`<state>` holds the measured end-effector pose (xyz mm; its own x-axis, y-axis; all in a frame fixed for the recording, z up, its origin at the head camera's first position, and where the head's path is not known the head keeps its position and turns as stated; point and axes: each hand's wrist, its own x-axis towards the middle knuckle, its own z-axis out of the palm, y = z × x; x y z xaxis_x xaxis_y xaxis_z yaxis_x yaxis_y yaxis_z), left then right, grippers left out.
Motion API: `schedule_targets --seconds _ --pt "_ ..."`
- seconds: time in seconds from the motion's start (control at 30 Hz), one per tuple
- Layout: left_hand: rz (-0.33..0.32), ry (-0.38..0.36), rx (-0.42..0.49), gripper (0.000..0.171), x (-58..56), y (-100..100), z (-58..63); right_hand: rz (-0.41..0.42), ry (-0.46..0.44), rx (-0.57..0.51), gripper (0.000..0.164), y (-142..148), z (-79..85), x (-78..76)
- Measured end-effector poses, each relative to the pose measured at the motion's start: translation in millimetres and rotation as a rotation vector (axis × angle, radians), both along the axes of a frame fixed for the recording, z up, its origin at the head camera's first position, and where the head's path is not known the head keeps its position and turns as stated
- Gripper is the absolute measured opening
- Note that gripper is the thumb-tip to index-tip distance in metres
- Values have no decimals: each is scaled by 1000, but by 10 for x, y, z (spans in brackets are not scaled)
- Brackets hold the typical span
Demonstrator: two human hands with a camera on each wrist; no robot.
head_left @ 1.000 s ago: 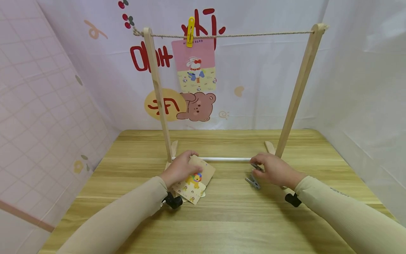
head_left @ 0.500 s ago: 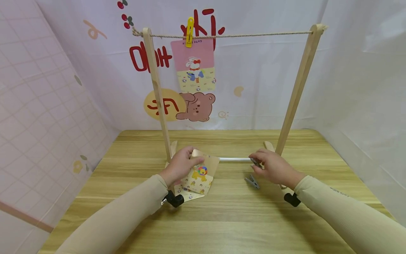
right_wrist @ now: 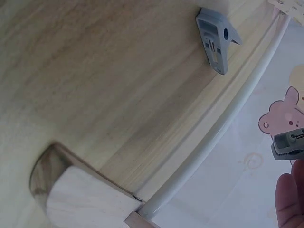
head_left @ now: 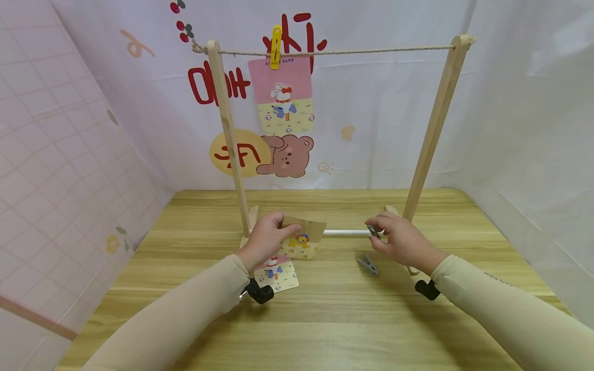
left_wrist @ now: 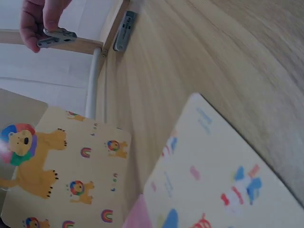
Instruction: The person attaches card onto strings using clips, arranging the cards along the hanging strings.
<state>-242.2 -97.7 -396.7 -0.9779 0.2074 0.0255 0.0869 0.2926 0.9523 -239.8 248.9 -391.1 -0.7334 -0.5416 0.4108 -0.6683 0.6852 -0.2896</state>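
My left hand [head_left: 267,238] pinches a beige card with a lion [head_left: 301,241] between thumb and fingers, tilted up over the table. Below it a pink and cream card with a rabbit [head_left: 277,278] lies on the wood; the left wrist view shows its cream half [left_wrist: 209,175] close up. My right hand [head_left: 402,238] pinches a grey clothespin [head_left: 373,232] above the table on the right. A second grey clothespin [head_left: 368,265] lies on the wood between the hands, also plain in the right wrist view. A yellow clothespin [head_left: 276,47] clips another rabbit card [head_left: 284,100] to the rope [head_left: 371,51].
Two wooden posts [head_left: 433,123] carry the rope across the back of the table [head_left: 334,330]. A white rod [head_left: 345,233] joins their feet low down, just behind the hands. White printed cloth [head_left: 380,103] hangs behind and at both sides.
My left hand has lifted the lion card off the rabbit card and tilted it upward, a little to the right. The right hand keeps its clothespin, which has turned slightly and risen.
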Motion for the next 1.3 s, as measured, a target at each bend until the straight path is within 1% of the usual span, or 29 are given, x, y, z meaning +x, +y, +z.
schedule_targets --seconds 0.13,0.27,0.4,0.5,0.57,0.63,0.73,0.83,0.9,1.07,1.17,1.3 --pt "-2 2 -37 21 -5 -24 -52 -2 -6 0 23 -7 11 7" --pt "-50 10 -73 24 -16 -67 -98 -6 -14 6 22 -8 22 22" --pt "-96 27 -115 22 -29 -102 -121 -3 -14 2 22 -9 32 33" --pt "-75 55 -135 16 -32 -108 -112 -1 -3 -10 23 -13 40 32" --pt "-45 74 -125 17 -32 -99 -91 -4 3 -26 24 -15 50 28" --pt "-15 94 -109 21 -33 -84 -62 -11 0 -47 26 -19 69 23" --pt "10 125 -87 23 -44 -53 -14 -29 3 -69 27 -29 128 17" --pt "33 151 -79 22 -62 -17 32 -46 23 -88 27 -48 219 14" --pt "46 170 -74 25 -79 10 66 -50 41 -105 27 -69 288 13" --pt "92 207 -77 30 -124 76 160 -39 90 -162 29 -119 449 7" --pt "96 204 -86 29 -142 105 225 -19 129 -196 29 -144 529 6" --pt "63 212 -88 27 -167 130 305 6 149 -286 28 -183 642 14"
